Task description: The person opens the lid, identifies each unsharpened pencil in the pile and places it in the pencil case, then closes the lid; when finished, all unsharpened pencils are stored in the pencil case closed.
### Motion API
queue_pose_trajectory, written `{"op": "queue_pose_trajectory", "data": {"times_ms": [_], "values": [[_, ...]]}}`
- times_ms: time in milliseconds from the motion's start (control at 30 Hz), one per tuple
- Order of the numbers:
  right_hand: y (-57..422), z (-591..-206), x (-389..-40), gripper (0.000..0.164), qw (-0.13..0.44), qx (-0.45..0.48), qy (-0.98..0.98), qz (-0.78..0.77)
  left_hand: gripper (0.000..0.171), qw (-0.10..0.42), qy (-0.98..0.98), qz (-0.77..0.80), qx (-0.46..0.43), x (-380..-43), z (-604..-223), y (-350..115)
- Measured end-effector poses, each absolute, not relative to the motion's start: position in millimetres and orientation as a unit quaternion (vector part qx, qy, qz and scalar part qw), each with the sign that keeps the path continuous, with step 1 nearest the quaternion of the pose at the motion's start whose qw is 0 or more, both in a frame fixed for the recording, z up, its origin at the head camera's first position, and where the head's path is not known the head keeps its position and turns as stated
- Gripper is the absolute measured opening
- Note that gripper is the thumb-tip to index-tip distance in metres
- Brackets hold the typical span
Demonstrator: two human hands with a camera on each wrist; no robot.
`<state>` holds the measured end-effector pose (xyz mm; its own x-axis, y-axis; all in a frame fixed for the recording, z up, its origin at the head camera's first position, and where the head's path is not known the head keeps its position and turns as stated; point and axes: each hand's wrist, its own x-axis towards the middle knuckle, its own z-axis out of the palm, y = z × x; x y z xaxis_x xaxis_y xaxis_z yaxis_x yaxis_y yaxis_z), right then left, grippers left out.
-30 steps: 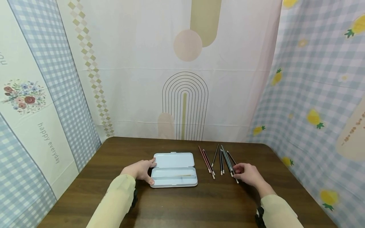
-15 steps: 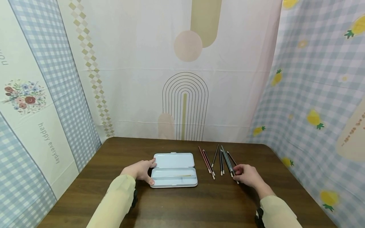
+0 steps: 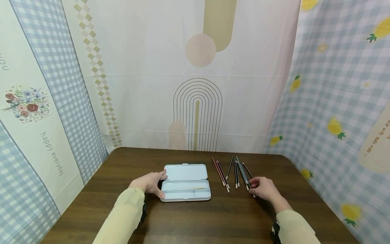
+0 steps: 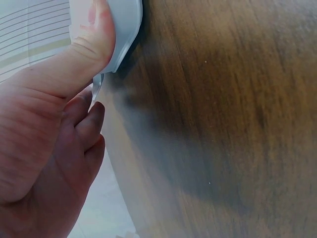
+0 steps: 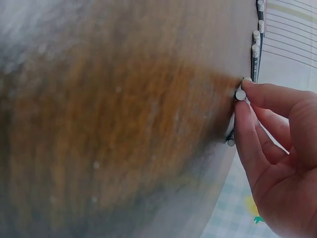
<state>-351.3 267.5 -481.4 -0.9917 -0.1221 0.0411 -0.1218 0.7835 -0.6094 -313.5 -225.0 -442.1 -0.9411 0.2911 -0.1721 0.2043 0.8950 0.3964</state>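
In the head view, an open pale blue pencil case (image 3: 186,195) lies on the table with its lid (image 3: 185,172) folded back. My left hand (image 3: 148,183) holds its left side; in the left wrist view the thumb (image 4: 96,37) lies on the case's edge. Inside the tray lies a thin, light-coloured stick (image 3: 195,188). To the right are several pencils (image 3: 236,174), their pale ends towards me. My right hand (image 3: 265,188) pinches one pencil (image 5: 240,94) near its end between thumb and finger. Another pencil end (image 5: 231,141) sits beside the fingers in the right wrist view.
The dark wooden table (image 3: 182,223) runs back to a printed cloth (image 3: 146,101). Checked cloths hang along its left and right sides. Reddish pencils (image 3: 220,173) lie between the case and the darker pencils.
My right thumb and fingers have shifted slightly towards the near end of the pencils and come together on one. The left hand and the pencil case stay where they were.
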Motion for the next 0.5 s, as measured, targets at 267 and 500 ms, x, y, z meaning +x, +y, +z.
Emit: {"op": "queue_pose_trajectory", "data": {"times_ms": [267, 500], "values": [[267.9, -484.9, -351.3, 0.028, -0.009, -0.063, 0.946, -0.318, 0.090, 0.112, 0.967, 0.188, 0.129, -312.4, -441.3, -223.9], [267.2, -485.0, -351.5, 0.028, -0.021, -0.065, 0.949, -0.308, 0.090, 0.110, 0.968, 0.186, 0.128, -312.9, -442.4, -223.7]]}}
